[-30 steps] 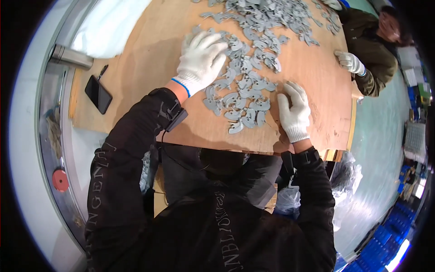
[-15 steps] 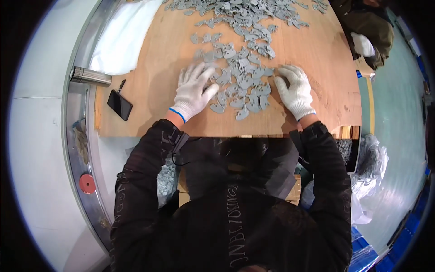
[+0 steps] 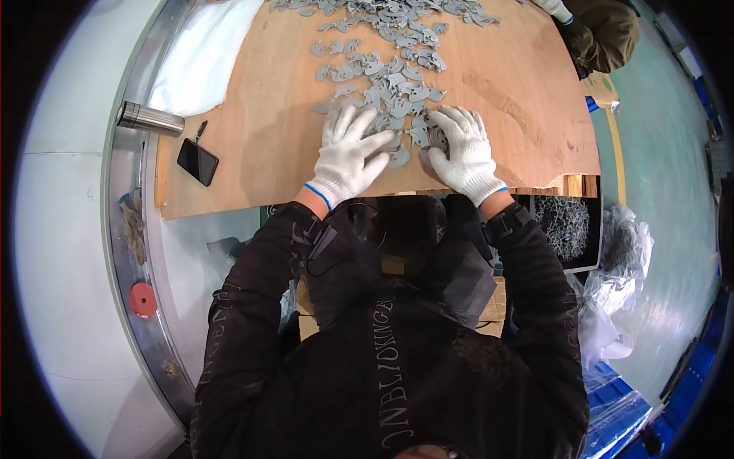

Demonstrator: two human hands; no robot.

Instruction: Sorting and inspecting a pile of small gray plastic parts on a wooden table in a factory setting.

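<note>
Flat, curved grey parts (image 3: 401,90) lie loosely scattered down the middle of a wooden tabletop (image 3: 260,138), thickest at the far side. My left hand (image 3: 348,157), in a white knitted glove, rests palm down on the near left side of the parts. Its fingers are outstretched over some of them, with the thumb pointing inward. Across from it, my right hand (image 3: 464,153), gloved the same way, lies on the near right side with fingers extended and thumb apart. Several parts show in the narrow gap between my hands; others are hidden beneath them. Neither hand grips anything.
At the left are a white sheet (image 3: 206,57), a metal flask (image 3: 151,119) and a black phone (image 3: 197,162). A co-worker's gloved hand (image 3: 553,8) is at the far right edge. Below the table's right edge, a bin (image 3: 562,229) holds small metallic pieces beside clear plastic wrap (image 3: 623,252).
Both my hands have moved inward, closing around the near parts and bunching them between. The co-worker's gloved hand has moved up to the far table edge. The whole view has shifted slightly.
</note>
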